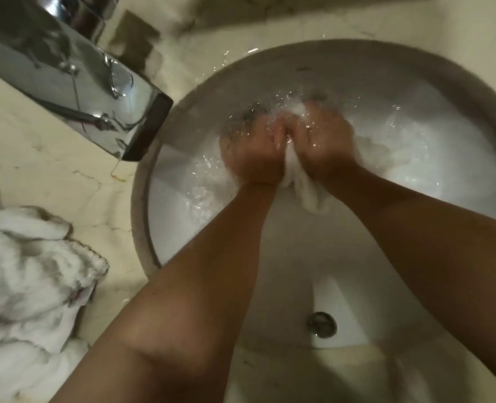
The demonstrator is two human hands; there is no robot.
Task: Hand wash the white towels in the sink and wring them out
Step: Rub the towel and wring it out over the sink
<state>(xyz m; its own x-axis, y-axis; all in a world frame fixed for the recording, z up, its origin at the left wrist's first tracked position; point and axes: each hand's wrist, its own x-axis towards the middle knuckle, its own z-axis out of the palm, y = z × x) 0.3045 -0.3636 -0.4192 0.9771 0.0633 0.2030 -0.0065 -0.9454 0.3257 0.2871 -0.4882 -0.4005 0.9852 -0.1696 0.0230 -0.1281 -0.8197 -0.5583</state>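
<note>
The sink [415, 91] is white inside with a grey rim. A white towel [305, 190] sits in the water. The counter [52, 175] is cream marble with thin brown veins. The tap [81, 80] is shiny chrome, and the heaped towels [28, 286] at near left are white with grey shadows.

Both hands are in the water of the round sink [165, 216]. The left hand [251, 149] and right hand [326, 144] grip a bunched white towel [305, 190] between them, knuckles close together. A chrome faucet [75, 82] overhangs the sink's left rim. More white towels [28, 280] lie heaped on the marble counter [52, 170] at its left edge.
</note>
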